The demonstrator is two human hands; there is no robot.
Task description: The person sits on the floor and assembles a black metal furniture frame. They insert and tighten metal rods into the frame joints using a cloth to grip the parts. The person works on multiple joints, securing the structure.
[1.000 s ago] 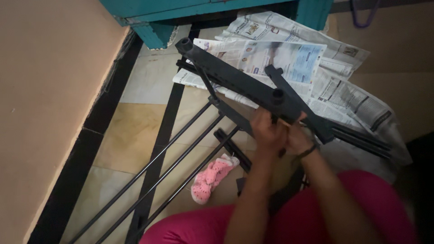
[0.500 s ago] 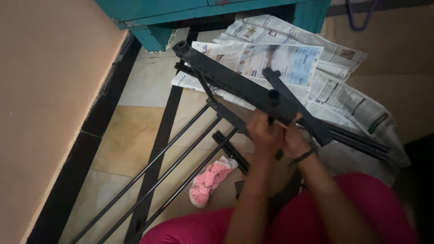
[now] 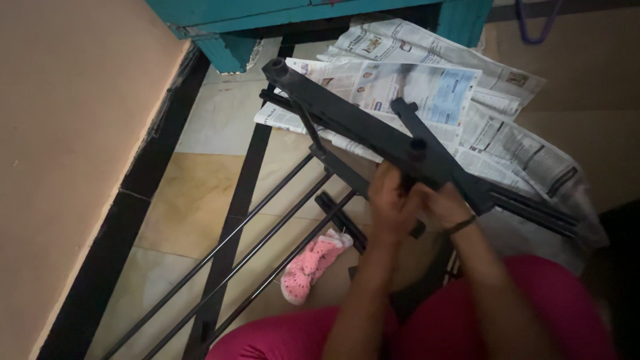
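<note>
Newspapers (image 3: 460, 100) lie spread on the floor (image 3: 200, 193) just below the teal cabinet (image 3: 267, 20), overlapping sheets in white and grey with small colour blocks, one pale blue panel on the top sheet. Their print is too small to make out. They fan out to the right of the cabinet's leg and run down toward the person's knee.

Across them rests a black frame (image 3: 353, 127), a flat bar slanting away from the cabinet, with a round socket at its upper end and another near the hands. Thin black rods (image 3: 253, 247) run from it down to the left, over the tiles.

Both hands meet at the frame's middle, below the cabinet. The left hand (image 3: 390, 200) grips the bar from underneath, its fingers curled tight about it. The right hand (image 3: 443, 203), a dark band at the wrist, presses against the bar beside the left, its fingers folded around the edge. A short cross piece (image 3: 413, 117) rises beside the second socket.

A pink knitted sock (image 3: 310, 267) lies on the floor under the rods, well below the cabinet. The floor is pale cream and tan tile with black strips. A peach wall (image 3: 67, 133) with a black skirting stands left of the cabinet. The person's pink clothing (image 3: 533, 313) fills the bottom.
</note>
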